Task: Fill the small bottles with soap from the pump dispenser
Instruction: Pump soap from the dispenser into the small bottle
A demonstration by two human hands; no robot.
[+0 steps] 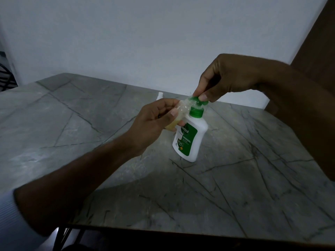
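The grey marble-patterned table (235, 178) fills most of my view, with a pale wall (145, 33) behind it and a dark wooden panel (317, 42) at the right edge. My white cuff (10, 220) shows at lower left. On the table stands the white Dettol pump dispenser (192, 140), green label facing me, upright with a slight tilt. My right hand (230, 78) is above it, thumb and fingertips closed down on the green pump head (196, 99). My left hand (154, 122) grips a small clear bottle (178, 116), fingers and thumb wrapped round it, held against the dispenser's neck with its mouth at the spout. Yellowish soap sits in the bottle's lower part. Behind my left hand, a white bottle top (160, 96) is partly visible; what it belongs to cannot be determined.
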